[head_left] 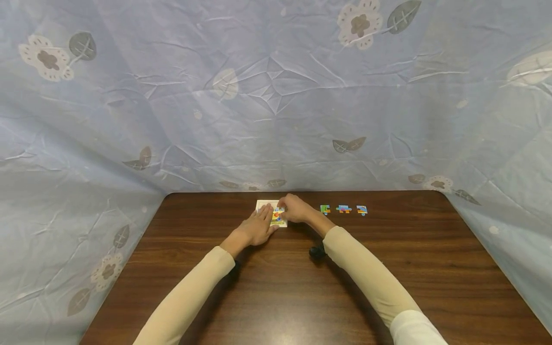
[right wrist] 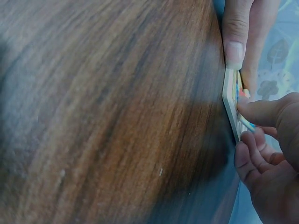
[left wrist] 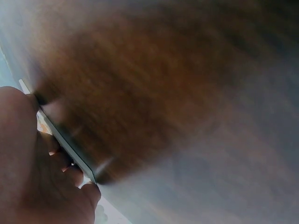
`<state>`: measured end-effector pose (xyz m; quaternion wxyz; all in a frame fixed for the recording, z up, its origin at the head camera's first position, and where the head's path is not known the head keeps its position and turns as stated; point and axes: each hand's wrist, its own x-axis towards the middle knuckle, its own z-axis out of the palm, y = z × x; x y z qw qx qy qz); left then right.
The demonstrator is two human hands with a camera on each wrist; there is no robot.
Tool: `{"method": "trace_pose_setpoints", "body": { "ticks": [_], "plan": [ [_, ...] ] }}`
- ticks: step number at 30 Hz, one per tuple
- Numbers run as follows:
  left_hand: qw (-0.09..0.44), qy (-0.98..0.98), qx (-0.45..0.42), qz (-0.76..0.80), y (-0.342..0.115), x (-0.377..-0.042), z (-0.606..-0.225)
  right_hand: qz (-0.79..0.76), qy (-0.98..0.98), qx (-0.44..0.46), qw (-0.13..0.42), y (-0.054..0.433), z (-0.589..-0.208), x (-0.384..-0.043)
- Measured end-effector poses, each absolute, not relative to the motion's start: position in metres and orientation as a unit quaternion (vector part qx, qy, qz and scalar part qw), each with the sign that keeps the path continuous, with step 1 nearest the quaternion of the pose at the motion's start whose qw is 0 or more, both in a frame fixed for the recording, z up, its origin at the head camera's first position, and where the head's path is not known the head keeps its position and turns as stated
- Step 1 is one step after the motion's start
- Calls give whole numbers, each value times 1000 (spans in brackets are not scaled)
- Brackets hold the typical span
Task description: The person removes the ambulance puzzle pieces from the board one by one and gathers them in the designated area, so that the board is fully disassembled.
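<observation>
At lower centre of the head view, a pale square puzzle board lies under your hands. Your left hand, fingers straight, rests on its left part; your right hand pinches a small pale-blue puzzle piece at its right.

- Puzzle tray: pale frame, lying flat, just below centre of head view, partly covered.
- Puzzle picture inside: yellow and green, red and blue bits.
- Tilted piece: blue, pale edge, at tray, right side of right wrist view.
- Right of centre, head view, spaced row: green piece, blue-orange piece, blue piece.
</observation>
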<state>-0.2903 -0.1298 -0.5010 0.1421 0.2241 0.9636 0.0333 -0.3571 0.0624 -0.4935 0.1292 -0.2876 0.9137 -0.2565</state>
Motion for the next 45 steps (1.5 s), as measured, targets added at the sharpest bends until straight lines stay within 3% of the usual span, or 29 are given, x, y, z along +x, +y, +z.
{"method": "trace_pose_setpoints", "body": {
  "ticks": [13,28,45],
  "plan": [
    [143,964,221,31,-125,-293,-498,-251,918,-295,83,67,-495,-358],
    [149,964,218,31,-122,-291,-499,-315,909,-263,78,81,-495,-350],
    [149,964,220,30,-128,-289,-496,-436,873,-208,63,163,-462,-339]
  ]
}}
